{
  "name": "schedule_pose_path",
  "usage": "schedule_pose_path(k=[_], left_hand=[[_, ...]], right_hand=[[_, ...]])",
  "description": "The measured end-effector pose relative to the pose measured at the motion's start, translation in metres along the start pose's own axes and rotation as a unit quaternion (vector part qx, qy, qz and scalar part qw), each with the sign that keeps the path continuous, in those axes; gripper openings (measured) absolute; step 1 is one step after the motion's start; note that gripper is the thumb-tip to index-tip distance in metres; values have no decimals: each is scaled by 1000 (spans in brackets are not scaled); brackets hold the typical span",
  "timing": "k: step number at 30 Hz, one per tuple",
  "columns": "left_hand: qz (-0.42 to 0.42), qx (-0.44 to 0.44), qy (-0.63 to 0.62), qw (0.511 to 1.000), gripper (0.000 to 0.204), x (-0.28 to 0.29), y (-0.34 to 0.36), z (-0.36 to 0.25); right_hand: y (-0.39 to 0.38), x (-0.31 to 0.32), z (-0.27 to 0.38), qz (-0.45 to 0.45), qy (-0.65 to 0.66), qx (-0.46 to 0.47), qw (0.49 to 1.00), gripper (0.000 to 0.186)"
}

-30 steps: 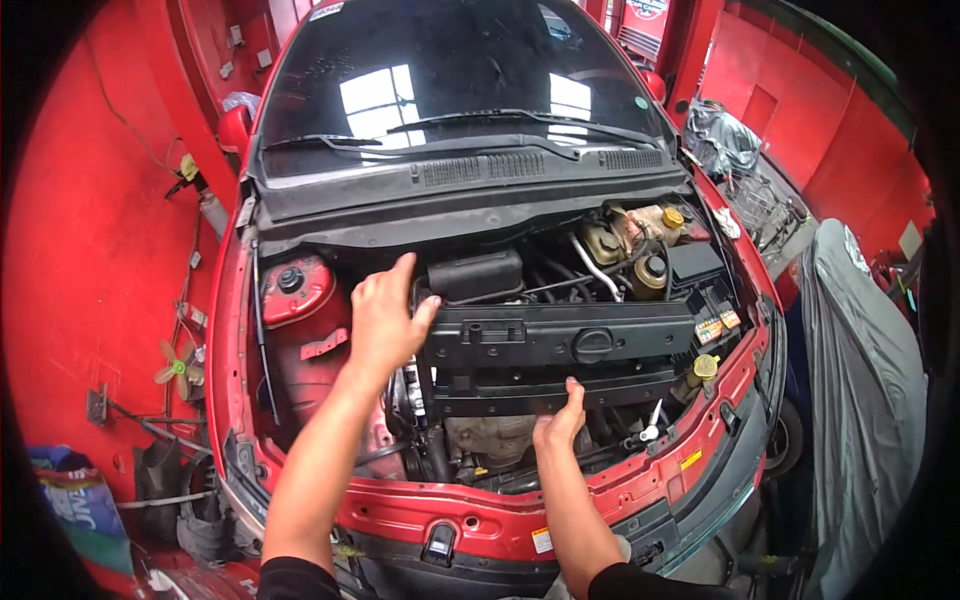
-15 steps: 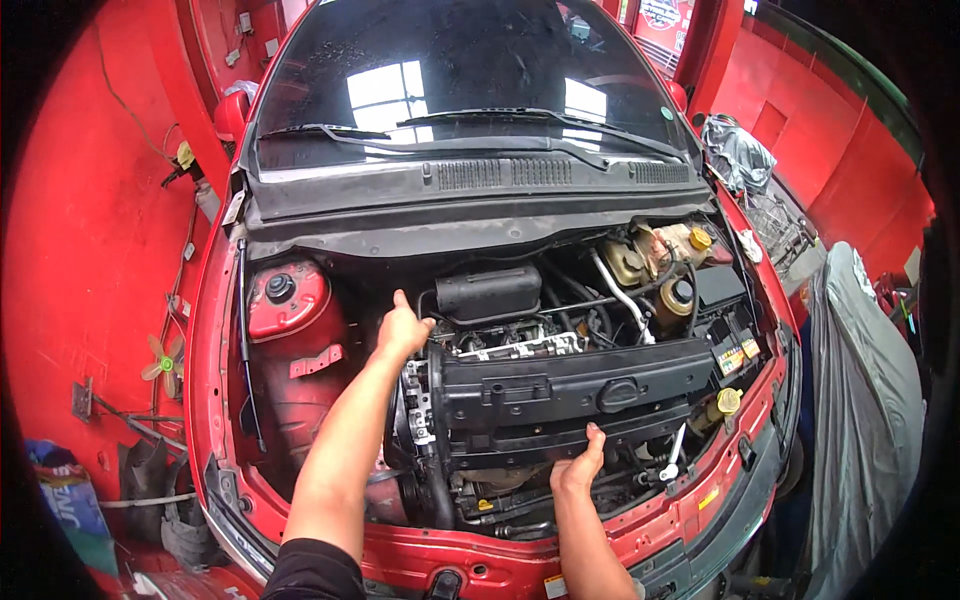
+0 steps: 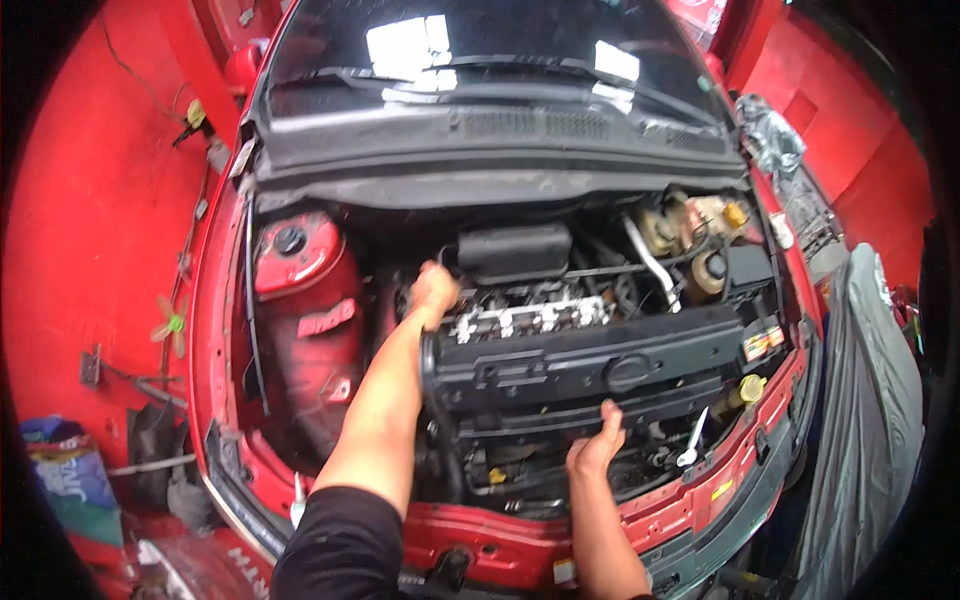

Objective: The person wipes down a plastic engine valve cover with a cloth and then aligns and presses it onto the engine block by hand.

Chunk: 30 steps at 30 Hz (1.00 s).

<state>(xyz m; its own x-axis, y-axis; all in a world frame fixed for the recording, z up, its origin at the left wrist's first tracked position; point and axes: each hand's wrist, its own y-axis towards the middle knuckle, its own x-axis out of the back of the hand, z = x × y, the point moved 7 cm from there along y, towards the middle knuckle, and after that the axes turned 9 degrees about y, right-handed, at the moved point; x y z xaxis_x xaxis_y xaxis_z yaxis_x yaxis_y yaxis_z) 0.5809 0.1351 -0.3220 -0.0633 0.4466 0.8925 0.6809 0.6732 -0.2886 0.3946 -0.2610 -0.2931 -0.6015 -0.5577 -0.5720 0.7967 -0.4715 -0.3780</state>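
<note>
A long black valve cover point(image 3: 560, 372) with a round oil cap point(image 3: 628, 372) lies tilted toward me across the engine. My left hand point(image 3: 435, 292) is closed at its far left corner; motion smears the fingers, and their tips are hidden. At the near edge my right hand point(image 3: 595, 443) grips the cover, thumb up along its front, other fingers partly hidden beneath. Behind the cover the bare metal of the cylinder head point(image 3: 530, 316) shows. A black plastic box point(image 3: 515, 250) sits just beyond it.
The red car's front panel point(image 3: 470, 535) lies between me and the engine. A silver ratchet-like tool point(image 3: 692, 440) rests at the right of the bay, near a yellow cap point(image 3: 752, 388). The battery point(image 3: 762, 340) is farther right. A grey cloth cover point(image 3: 860, 400) hangs beside the car.
The valve cover has shifted toward me relative to the engine, and more of the cylinder head shows. Both hands have moved with it. My view has also shifted.
</note>
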Motion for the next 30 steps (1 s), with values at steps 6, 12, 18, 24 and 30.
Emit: schedule_pose_path(k=[6, 12, 18, 24, 30], left_hand=[[140, -44, -42, 988, 30, -28, 25, 1], [51, -124, 174, 976, 30, 49, 17, -22], [26, -257, 236, 937, 31, 50, 67, 22], [54, -198, 96, 974, 42, 32, 76, 53], [-27, -222, 6, 975, 57, 44, 63, 67]], right_hand=[[7, 1, -2, 36, 29, -46, 998, 43], [8, 2, -6, 26, 32, -84, 996, 42], [7, 2, -2, -5, 39, -96, 995, 38], [14, 7, -3, -7, 32, -95, 995, 39], [14, 6, -2, 2, 28, -107, 994, 38]])
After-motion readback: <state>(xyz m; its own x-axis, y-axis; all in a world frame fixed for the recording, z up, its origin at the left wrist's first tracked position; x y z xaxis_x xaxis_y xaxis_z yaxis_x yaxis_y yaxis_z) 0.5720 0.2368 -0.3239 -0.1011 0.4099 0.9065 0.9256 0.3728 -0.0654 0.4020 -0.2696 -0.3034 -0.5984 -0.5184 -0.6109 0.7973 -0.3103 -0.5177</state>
